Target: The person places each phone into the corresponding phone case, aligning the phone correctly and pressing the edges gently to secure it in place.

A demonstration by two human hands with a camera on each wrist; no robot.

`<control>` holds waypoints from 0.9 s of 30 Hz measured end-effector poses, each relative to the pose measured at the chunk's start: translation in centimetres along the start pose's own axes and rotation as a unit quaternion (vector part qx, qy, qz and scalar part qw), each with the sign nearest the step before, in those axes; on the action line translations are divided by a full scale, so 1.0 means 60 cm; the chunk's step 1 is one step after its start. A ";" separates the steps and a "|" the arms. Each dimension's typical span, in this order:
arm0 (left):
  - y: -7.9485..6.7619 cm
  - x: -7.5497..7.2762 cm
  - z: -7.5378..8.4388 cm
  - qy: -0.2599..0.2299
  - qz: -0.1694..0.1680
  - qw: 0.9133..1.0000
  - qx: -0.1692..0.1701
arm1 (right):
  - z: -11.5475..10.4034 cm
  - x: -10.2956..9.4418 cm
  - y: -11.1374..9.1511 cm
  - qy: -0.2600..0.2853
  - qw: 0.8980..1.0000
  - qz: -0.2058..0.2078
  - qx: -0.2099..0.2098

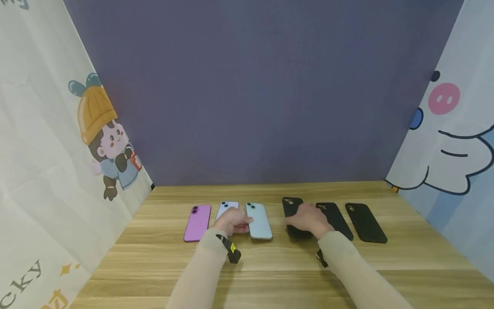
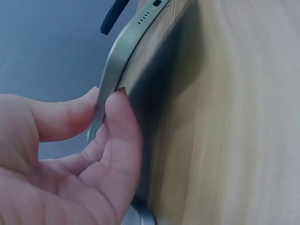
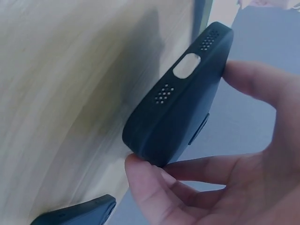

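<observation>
My left hand (image 1: pixel 233 220) pinches a pale mint smartphone (image 1: pixel 259 221) by its left long edge. In the left wrist view the thumb lies on the back of the phone (image 2: pixel 123 52), fingers beneath, and the phone is raised off the wood. My right hand (image 1: pixel 308 219) grips a black phone case (image 1: pixel 292 207) across its width, thumb on one side and fingers on the other. The right wrist view shows the end of that case (image 3: pixel 180 89) with its port cutout and speaker holes, lifted above its shadow. The hand covers part of the case in the head view.
A pink phone (image 1: pixel 197 223) and a partly hidden pale lilac phone (image 1: pixel 228 206) lie on the wooden table (image 1: pixel 266 279) to the left. Two more black cases, a middle one (image 1: pixel 336 219) and a far right one (image 1: pixel 365 223), lie at right. A dark panel (image 1: pixel 266 94) stands behind.
</observation>
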State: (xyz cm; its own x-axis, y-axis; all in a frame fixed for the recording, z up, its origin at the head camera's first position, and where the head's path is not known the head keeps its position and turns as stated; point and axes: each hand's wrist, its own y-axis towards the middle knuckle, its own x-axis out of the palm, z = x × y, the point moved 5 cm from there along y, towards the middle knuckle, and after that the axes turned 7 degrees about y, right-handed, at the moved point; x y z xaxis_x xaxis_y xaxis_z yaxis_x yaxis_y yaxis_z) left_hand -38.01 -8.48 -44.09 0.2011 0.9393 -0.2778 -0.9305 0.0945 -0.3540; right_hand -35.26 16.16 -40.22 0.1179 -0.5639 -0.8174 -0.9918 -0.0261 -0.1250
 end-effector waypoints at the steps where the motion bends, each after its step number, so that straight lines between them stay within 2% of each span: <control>1: 0.000 0.000 -0.001 -0.003 -0.002 1.000 0.001 | -0.002 0.000 0.000 0.001 1.000 -0.001 -0.002; 9: -0.002 0.004 -0.001 -0.031 -0.022 0.999 0.017 | -0.019 -0.005 -0.007 0.031 0.999 0.000 -0.027; 19: -0.017 0.012 0.017 -0.037 -0.051 0.997 0.049 | -0.053 -0.014 -0.027 0.065 0.997 0.008 -0.047; 27: -0.028 0.024 0.029 -0.061 -0.071 0.993 0.069 | -0.070 -0.011 -0.036 0.056 0.997 0.015 -0.052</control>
State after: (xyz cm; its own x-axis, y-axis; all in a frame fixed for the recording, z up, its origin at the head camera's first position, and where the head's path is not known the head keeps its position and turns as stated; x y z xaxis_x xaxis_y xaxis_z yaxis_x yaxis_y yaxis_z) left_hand -36.68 -6.72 -42.34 0.3029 0.9455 -0.1197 -0.9302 0.2660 -0.2531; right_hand -33.37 13.15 -37.05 0.0885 -0.6546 -0.7508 -0.9951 -0.0907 -0.0381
